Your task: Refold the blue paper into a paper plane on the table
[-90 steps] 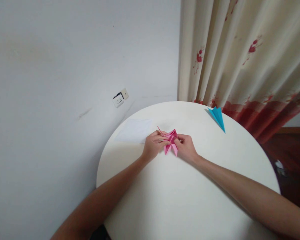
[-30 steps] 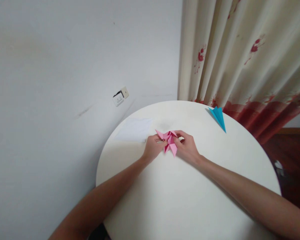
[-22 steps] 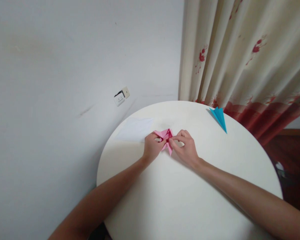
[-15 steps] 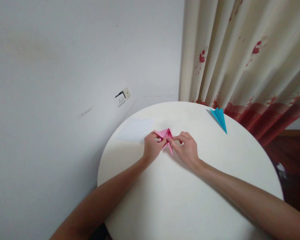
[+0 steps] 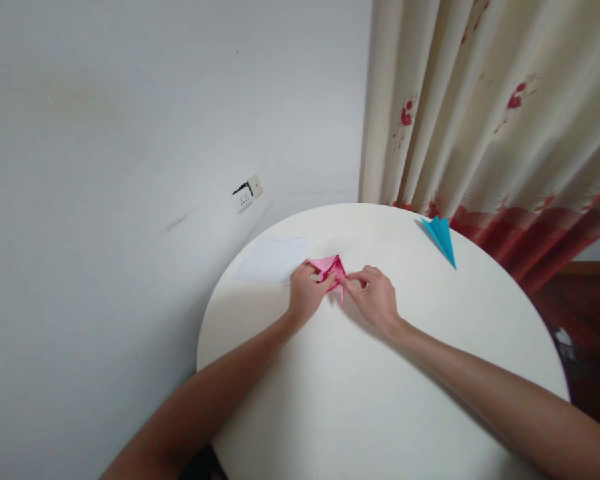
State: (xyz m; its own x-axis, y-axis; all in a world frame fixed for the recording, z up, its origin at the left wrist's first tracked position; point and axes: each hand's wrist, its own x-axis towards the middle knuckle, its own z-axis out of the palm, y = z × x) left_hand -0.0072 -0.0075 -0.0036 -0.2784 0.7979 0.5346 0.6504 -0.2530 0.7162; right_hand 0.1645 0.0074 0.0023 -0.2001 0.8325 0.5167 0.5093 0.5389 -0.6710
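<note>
Both forearms came in from the bottom edge, cut off by the frame, and crossed the round cream-white table (image 5: 360, 407) toward its far half. Left hand (image 5: 306, 298) and right hand (image 5: 376, 298) met at the small folded pink paper model (image 5: 331, 269), which sat on the tabletop left of centre, toward the wall side. Left fingers were closed on the model's left edge, thumb on top. Right thumb and forefinger (image 5: 349, 283) were pinched on its near right corner, other fingers curled loosely.

Model orientation: one narrow pointed tip stuck out toward the camera between the two hands, broader folded part on the far side, so the long axis ran roughly near-to-far, slightly tilted. Near half was mostly covered by fingertips; exact fold layers were too small to make out.

Just beyond the left hand, a flat white paper sheet (image 5: 273, 259) lay touching or almost touching the model; cannot tell which. Well apart, at the far right rim, lay a blue folded paper dart (image 5: 443, 239), point aimed near-right. Behind: white wall socket (image 5: 247, 195) on the wall, cream curtain with red flowers (image 5: 485, 107) at right
</note>
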